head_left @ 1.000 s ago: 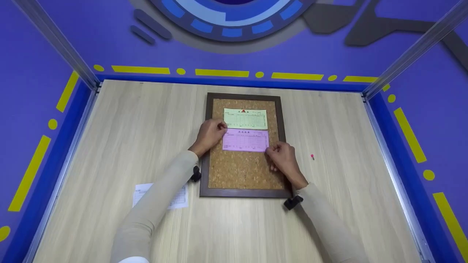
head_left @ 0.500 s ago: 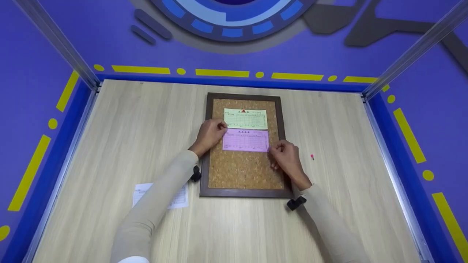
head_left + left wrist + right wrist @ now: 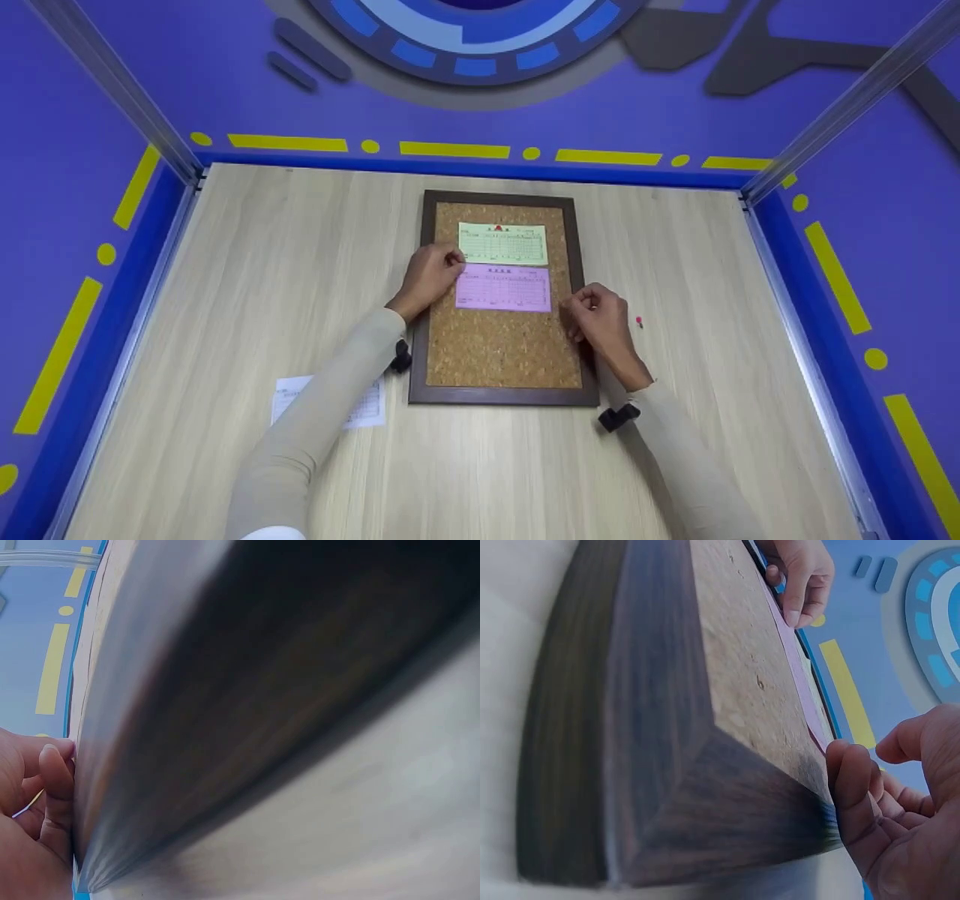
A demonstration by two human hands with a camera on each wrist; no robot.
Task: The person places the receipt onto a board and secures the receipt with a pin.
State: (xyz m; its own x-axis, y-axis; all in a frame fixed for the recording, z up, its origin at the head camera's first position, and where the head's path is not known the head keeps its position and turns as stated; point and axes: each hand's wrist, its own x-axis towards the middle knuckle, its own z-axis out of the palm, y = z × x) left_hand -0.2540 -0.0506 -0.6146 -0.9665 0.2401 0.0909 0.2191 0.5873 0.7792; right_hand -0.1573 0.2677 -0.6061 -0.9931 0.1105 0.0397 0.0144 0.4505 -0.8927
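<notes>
A purple printed form slip (image 3: 504, 291) lies on the framed corkboard (image 3: 502, 349), just below a green printed slip (image 3: 501, 246) that has a red pushpin (image 3: 498, 227) at its top middle. My left hand (image 3: 429, 279) holds the purple slip's upper left corner between thumb and fingertip; in the right wrist view, those fingertips meet the slip's edge. Off the slip's right side, my right hand (image 3: 602, 321) hovers by the board's right frame, fingers loosely curled with nothing seen between them. To the right of that hand, a pink pushpin (image 3: 639, 321) lies on the table.
A white printed slip (image 3: 367, 409) lies on the wood-grain table (image 3: 480, 465), partly under my left forearm. The board's dark frame (image 3: 502, 395) stands up from the table. Blue panels (image 3: 480, 112) enclose the back and sides.
My right hand has let go of the purple slip's lower right corner and moved right, past the slip toward the board's frame. The left hand and the slips have stayed put.
</notes>
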